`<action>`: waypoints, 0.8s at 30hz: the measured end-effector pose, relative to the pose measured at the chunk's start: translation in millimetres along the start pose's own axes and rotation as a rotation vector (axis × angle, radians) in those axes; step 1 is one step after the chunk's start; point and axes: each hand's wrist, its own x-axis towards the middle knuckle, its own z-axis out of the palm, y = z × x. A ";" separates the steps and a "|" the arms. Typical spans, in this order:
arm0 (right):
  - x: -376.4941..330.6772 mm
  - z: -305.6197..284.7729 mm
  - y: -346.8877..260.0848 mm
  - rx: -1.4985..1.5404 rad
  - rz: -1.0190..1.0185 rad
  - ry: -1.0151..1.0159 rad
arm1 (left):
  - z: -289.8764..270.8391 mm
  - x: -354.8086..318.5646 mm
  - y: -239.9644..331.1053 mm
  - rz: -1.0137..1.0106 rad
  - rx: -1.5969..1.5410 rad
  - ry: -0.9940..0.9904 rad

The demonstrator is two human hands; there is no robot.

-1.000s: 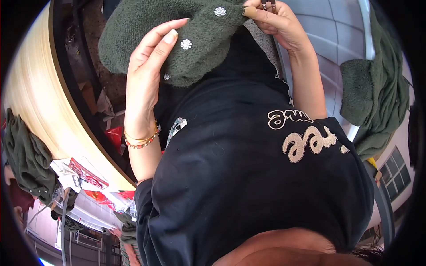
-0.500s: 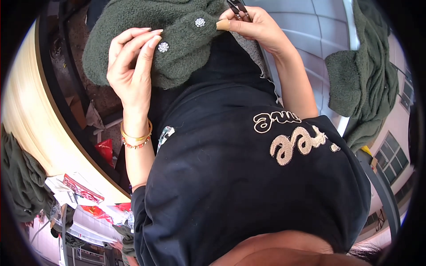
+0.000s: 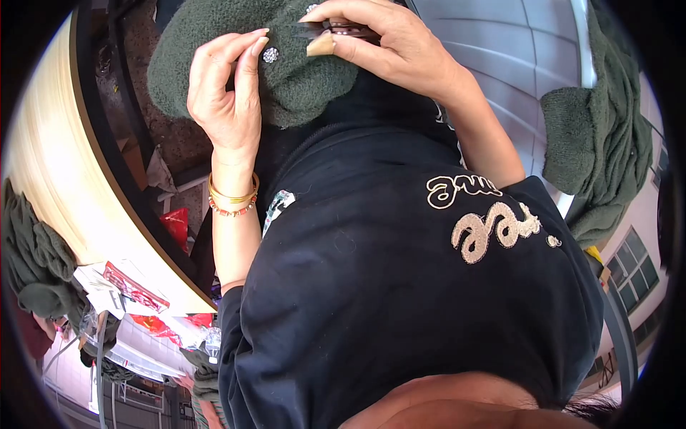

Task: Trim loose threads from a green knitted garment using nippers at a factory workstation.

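A dark green fuzzy knit garment [image 3: 311, 93] lies bunched in my lap. One round sparkling button [image 3: 271, 55] shows on it, and a second button [image 3: 311, 8] is partly covered by my right hand. My left hand [image 3: 227, 100] is pinched, thumb against fingertips, just beside the first button; whatever lies between the tips is too small to make out. In my right hand [image 3: 404, 50] is a dark pair of thread snips [image 3: 350, 30], blades pointing left over the knit and blurred. A tan cover sits on my right thumb tip.
A pale wooden table edge [image 3: 53, 164] curves along the left, with green knits [image 3: 36, 250] and red-and-white packets [image 3: 136, 286] farther down. To the right are a pale bluish panelled surface [image 3: 493, 57] and more folded green knitwear [image 3: 600, 136]. Part of another person shows at lower left.
My right hand has moved left with the snips, bringing the blades over the knit near the buttons. My left hand keeps its pinch, shifted slightly up and right along with the whole view.
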 end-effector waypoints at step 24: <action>13.3 17.0 13.4 -0.244 -0.191 -0.013 | 0.5 0.1 -6.1 -0.186 -0.275 -0.008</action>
